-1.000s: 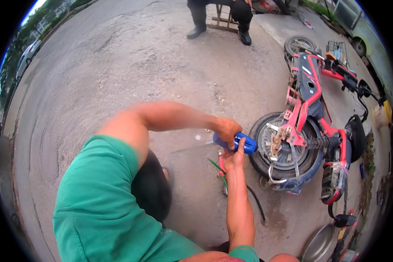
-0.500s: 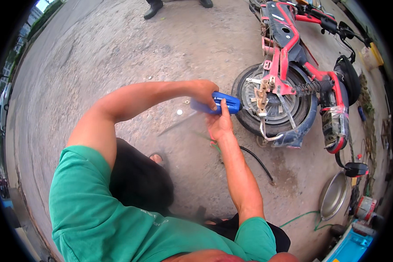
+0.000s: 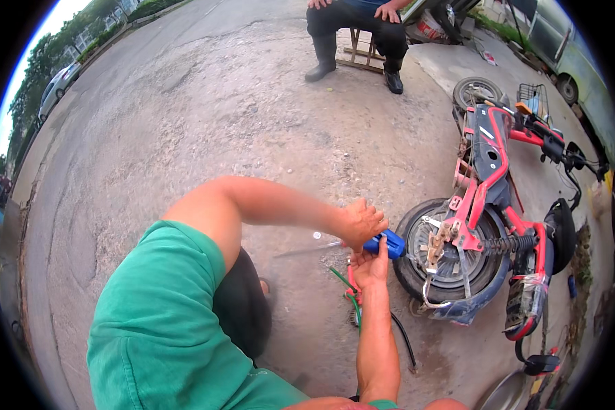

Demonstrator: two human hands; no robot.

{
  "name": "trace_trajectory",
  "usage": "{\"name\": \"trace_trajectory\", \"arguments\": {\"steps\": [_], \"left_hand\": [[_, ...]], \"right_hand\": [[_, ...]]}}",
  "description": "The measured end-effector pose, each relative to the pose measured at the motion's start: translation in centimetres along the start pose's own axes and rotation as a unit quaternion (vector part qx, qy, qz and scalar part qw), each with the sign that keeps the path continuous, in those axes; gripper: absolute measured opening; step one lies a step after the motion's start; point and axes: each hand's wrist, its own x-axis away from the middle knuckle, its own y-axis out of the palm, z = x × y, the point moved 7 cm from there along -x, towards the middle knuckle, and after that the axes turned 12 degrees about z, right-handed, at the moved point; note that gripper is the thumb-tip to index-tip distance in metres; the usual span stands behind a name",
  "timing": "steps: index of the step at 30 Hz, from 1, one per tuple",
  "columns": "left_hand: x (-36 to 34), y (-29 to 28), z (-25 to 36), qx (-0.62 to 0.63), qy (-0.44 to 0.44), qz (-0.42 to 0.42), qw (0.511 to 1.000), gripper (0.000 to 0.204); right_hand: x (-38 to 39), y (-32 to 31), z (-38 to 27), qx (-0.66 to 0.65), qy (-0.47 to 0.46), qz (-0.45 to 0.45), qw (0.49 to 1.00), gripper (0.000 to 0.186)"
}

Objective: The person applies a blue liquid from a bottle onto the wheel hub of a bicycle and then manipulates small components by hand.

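My left hand (image 3: 363,224) is wrapped over a blue-bodied tool (image 3: 389,244), and my right hand (image 3: 372,268) grips it from below with the thumb up along its side. A thin, blurred metal rod (image 3: 314,247) extends leftward from the tool. The tool's other end is close to the rear tyre (image 3: 413,273) of a red and black scooter (image 3: 483,178) lying on its side; whether they touch I cannot tell. Beneath my hands lie a red item, a green cord (image 3: 340,277) and a black hose (image 3: 404,339), partly hidden by my right arm.
A person in black boots (image 3: 321,65) sits on a wooden seat ahead of me on rough concrete (image 3: 205,116). A pale van (image 3: 581,61) stands at the right, a car (image 3: 55,92) at the far left, and a metal basin (image 3: 499,393) at the lower right.
The view dipped half a second ago and has tilted back up, showing the seated person again. My left hand now covers more of the blue tool, which remains held in both hands.
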Motion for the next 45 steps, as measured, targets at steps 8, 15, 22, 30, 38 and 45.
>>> {"name": "trace_trajectory", "arguments": {"steps": [8, 15, 22, 30, 38, 45], "left_hand": [[-0.1, 0.7, -0.2, 0.061, -0.014, 0.004, 0.998, 0.063], [-0.7, 0.7, -0.7, 0.1, -0.018, -0.025, 0.994, 0.048], [-0.8, 0.6, -0.9, 0.123, -0.034, -0.059, 0.99, 0.049], [0.2, -1.0, -1.1, 0.155, -0.095, -0.118, 0.976, 0.055], [0.4, -0.6, -1.2, 0.187, -0.092, -0.11, 0.972, 0.052], [0.2, -1.0, -1.2, 0.203, -0.098, -0.095, 0.97, 0.048]], "right_hand": [[0.1, -0.1, -0.2, 0.023, -0.016, -0.021, 0.999, 0.068], [1.5, 0.7, -0.6, 0.031, -0.024, -0.024, 0.999, 0.078], [1.0, 0.7, -0.4, -0.021, -0.001, -0.031, 0.999, 0.075], [0.6, 0.5, -0.4, -0.026, -0.022, -0.015, 0.999, 0.066], [0.3, 0.2, -0.1, -0.019, -0.03, -0.033, 0.999, 0.067], [1.2, 0.6, 0.0, -0.013, -0.027, -0.016, 0.999, 0.069]]}}
